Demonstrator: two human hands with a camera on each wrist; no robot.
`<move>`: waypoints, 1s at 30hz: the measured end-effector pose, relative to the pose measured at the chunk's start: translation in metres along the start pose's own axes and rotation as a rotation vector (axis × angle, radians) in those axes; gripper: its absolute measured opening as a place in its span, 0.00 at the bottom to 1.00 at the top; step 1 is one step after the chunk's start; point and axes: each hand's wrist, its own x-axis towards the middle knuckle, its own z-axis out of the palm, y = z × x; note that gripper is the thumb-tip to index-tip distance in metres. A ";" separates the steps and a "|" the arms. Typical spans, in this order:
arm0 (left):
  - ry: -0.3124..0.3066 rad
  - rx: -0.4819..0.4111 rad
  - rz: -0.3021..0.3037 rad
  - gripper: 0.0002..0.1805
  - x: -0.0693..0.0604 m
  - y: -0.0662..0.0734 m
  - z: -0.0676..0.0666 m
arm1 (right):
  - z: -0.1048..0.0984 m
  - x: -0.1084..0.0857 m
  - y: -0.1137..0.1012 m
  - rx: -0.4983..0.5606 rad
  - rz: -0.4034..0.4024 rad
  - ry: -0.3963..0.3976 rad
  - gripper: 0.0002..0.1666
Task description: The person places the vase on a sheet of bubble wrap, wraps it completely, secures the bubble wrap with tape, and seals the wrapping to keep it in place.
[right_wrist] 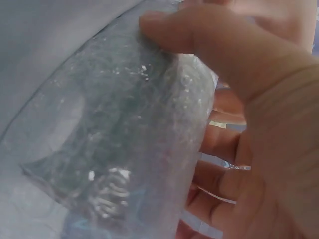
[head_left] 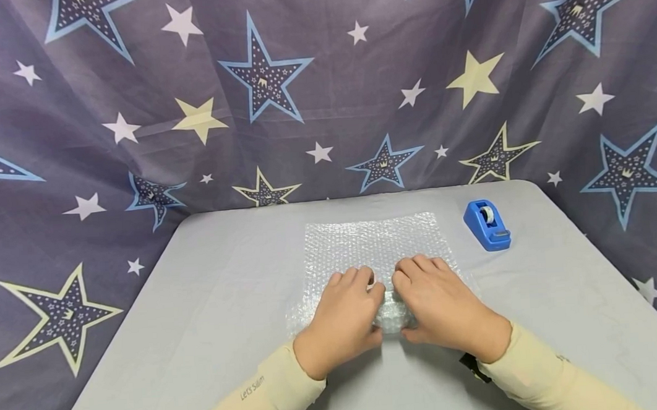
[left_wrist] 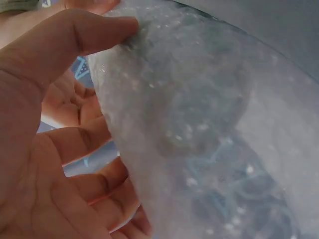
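A clear sheet of bubble wrap [head_left: 364, 246] lies on the table, and its near end is folded over into a thick roll [head_left: 392, 316]. My left hand [head_left: 342, 316] grips the left part of this roll, thumb at the near side and curled fingers over the far side. Opposite it, my right hand [head_left: 448, 304] holds the right part in the same way. Through the layers in the right wrist view, the bubble wrap [right_wrist: 114, 114] looks greenish inside. A rounded darker shape shows dimly through the wrap [left_wrist: 199, 109] in the left wrist view; its kind cannot be made out.
A blue tape dispenser [head_left: 487, 226] with a roll of tape stands to the right of the sheet's far part. The pale table [head_left: 227, 284] reaches back to a dark star-patterned curtain [head_left: 323, 106], which also hangs along both sides.
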 end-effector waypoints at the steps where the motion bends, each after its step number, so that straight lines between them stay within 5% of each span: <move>1: 0.007 0.014 0.001 0.24 0.000 0.001 0.000 | 0.000 0.000 0.000 -0.005 -0.001 0.002 0.46; 12: 0.059 0.165 0.018 0.20 -0.002 0.016 -0.001 | 0.000 0.000 -0.002 -0.022 -0.009 -0.001 0.42; 30: 0.039 0.155 -0.005 0.33 0.000 0.013 0.008 | 0.000 -0.001 -0.005 -0.057 -0.011 -0.005 0.44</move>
